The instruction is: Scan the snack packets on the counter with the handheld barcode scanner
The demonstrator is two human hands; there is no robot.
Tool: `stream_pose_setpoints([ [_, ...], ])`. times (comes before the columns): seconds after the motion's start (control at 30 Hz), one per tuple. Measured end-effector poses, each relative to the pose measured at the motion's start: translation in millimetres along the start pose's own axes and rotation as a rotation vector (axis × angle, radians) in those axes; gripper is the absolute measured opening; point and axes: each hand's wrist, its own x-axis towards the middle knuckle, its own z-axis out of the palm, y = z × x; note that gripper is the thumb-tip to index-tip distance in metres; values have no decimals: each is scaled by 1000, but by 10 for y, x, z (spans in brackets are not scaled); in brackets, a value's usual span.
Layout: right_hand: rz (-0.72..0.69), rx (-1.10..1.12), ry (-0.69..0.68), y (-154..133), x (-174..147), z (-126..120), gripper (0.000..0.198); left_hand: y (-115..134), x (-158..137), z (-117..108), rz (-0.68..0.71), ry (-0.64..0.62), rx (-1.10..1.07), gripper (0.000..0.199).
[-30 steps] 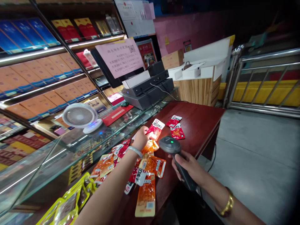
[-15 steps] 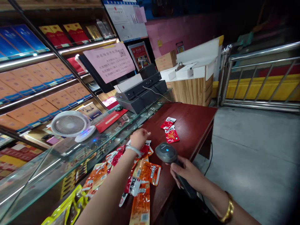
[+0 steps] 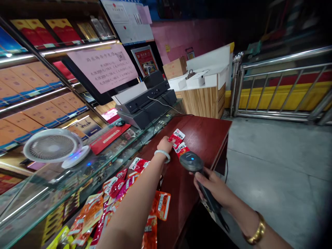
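Note:
My left hand [image 3: 165, 144], with a pale bangle at the wrist, is at the far part of the dark red table. Its fingers are closed at the near left edge of a red-and-white snack packet [image 3: 177, 137]. Just below lies a second red snack packet [image 3: 181, 148], partly behind the scanner. In my right hand [image 3: 211, 186] is a dark handheld barcode scanner [image 3: 192, 161], a blue light showing on its head. Under and left of my left forearm spreads a heap of red and orange snack packets [image 3: 114, 186], partly hidden by the arm.
A glass display counter [image 3: 103, 166] runs along the left, carrying a white fan [image 3: 52, 145], a red envelope-like item [image 3: 110, 138] and a dark cash-register unit [image 3: 147, 103]. The table [image 3: 204, 128] ends on the right above a grey floor. A metal railing [image 3: 280, 90] stands beyond.
My left hand has moved from the heap forward to the far red packet. The scanner has come closer to the second red packet, still in my right hand. The view has shifted right.

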Motion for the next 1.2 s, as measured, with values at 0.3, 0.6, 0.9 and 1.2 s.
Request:
stream_pose_setpoints([
  [0.3,-5,58,-108,-62,1,252,47,-405,-496,-375,183,112,-149,20],
  [0.6,5,1,-204,70,-220,386,43,-1117,-1058,-1207,-25,-71,278,31],
  [0.9,2,-29,-202,127,-320,283,42,-446,-987,-784,204,54,379,39],
  [1.2,17,-49,-95,84,-523,22,46,334,-416,10,163,-144,352,72],
])
